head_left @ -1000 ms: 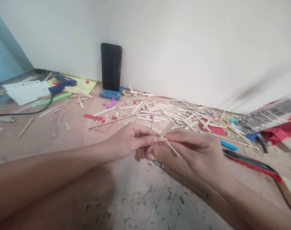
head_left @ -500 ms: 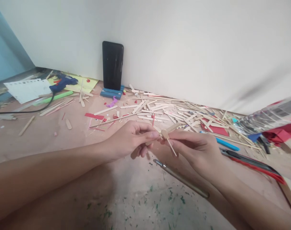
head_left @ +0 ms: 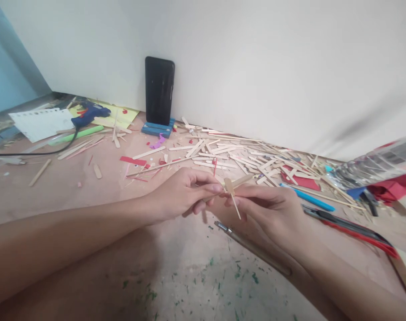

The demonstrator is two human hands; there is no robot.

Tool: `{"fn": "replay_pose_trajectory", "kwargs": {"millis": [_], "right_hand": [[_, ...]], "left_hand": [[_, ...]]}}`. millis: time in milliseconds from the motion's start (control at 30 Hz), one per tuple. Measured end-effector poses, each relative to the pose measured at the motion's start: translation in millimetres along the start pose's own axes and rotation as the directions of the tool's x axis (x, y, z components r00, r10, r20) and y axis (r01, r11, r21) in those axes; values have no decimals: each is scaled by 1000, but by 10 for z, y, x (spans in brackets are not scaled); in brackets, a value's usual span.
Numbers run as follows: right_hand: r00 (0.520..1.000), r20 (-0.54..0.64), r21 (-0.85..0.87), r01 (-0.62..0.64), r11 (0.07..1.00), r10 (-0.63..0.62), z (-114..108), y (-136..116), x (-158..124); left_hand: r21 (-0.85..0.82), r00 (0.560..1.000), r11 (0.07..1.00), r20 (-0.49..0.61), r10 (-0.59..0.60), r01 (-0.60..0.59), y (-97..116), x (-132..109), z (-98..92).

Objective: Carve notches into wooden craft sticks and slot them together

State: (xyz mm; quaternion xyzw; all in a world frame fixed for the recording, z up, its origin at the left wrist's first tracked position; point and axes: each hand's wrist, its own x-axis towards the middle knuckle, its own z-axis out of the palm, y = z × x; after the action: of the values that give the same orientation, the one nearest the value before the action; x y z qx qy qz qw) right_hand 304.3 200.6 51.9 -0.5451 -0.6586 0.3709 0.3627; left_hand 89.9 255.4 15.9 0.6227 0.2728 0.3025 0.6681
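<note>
Mid-frame, the left hand (head_left: 191,192) and right hand (head_left: 273,200) both pinch the crossed craft-stick piece (head_left: 230,187), its thin stick (head_left: 236,206) slanting lower right.

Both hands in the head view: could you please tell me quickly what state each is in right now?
Left hand: closed, pinching the crossed wooden craft sticks.
Right hand: closed, pinching the same sticks from the other side.

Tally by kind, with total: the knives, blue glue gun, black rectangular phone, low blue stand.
Knives: 2 (long red-and-black cutter, slim bronze-coloured craft knife)
Blue glue gun: 1
Black rectangular phone: 1
Low blue stand: 1
Total: 5
</note>
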Motion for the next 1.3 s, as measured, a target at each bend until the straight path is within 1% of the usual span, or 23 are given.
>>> {"fn": "replay_pose_trajectory", "kwargs": {"millis": [200, 267, 367, 567, 633, 700, 767, 833, 967, 1100, 1200, 1300], "right_hand": [[1000, 4, 0, 2, 1000, -2, -2, 18, -2], [1000, 9, 6, -16, 1000, 16, -6, 17, 4], [999, 6, 16, -45, 999, 44, -10, 17, 17], [998, 7, 55, -57, 997, 56, 1, 16, 28], [997, 30, 107, -79, 991, 76, -5, 28, 35], [992, 76, 228, -114, 967, 99, -22, 59, 49], [986, 116, 357, -155, 921, 121, -48, 105, 65], [987, 96, 419, -158, 894, 129, -71, 148, 77], [994, 0, 371, -97, 923, 105, -52, 172, 70], [992, -43, 302, -99, 948, 117, 17, 167, 51], [999, -37, 189, -32, 981, 40, 43, 172, 61], [1000, 4, 145, 27, 989, -28, 61, 160, 77]], "left_hand": [[10, 1000, 1000, 2, -8, 8, -7, 6, 1], [20, 1000, 1000, 8, -1, 1, -7, 5, 4], [37, 999, 999, 29, 15, -16, -2, 2, 11], [42, 997, 999, 74, 15, -18, 3, -11, 26], [30, 997, 999, 70, 11, -14, -7, -10, 22], [8, 998, 1000, 58, 6, -6, -21, -7, 15], [-22, 999, 1000, 41, -9, 10, -29, -3, 8], [-50, 999, 998, 25, -25, 26, -22, 1, 6], [-60, 999, 997, 15, -39, 39, 29, 8, 19], [-22, 999, 1000, 34, -7, 8, 54, 7, 33], [-27, 999, 1000, 35, 10, -9, 24, 10, 30], [-53, 999, 999, 31, 10, -9, -20, 18, 18]]}}
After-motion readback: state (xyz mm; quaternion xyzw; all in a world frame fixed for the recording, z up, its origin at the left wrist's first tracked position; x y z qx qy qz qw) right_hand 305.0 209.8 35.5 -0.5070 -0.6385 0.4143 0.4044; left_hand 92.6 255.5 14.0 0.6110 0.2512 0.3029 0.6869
